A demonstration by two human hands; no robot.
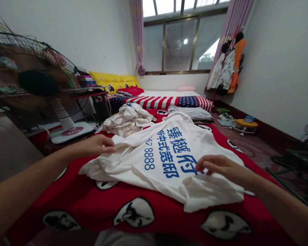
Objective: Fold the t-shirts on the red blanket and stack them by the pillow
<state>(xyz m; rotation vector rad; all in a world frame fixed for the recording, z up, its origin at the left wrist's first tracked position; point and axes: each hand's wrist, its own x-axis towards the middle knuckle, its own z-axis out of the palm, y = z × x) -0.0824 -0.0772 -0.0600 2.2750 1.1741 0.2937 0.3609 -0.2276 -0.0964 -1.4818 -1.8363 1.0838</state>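
Note:
A white T-shirt lies spread on the red bed cover, with blue Chinese characters and digits printed across it. Its near edge is folded over at the right, and the left part is creased. Over the shirt's left edge is my left hand, fingers loosely bent and apart, with no cloth visibly gripped. My right hand hovers at the printed area near the folded-over part, thumb and fingers curved with a gap between them. Whether its fingertips touch the fabric I cannot tell.
Behind the shirt lie a heap of off-white clothes and a folded grey garment. An electric fan stands at left, its blades blurred. A second bed is by the window. A yellow stool stands at right.

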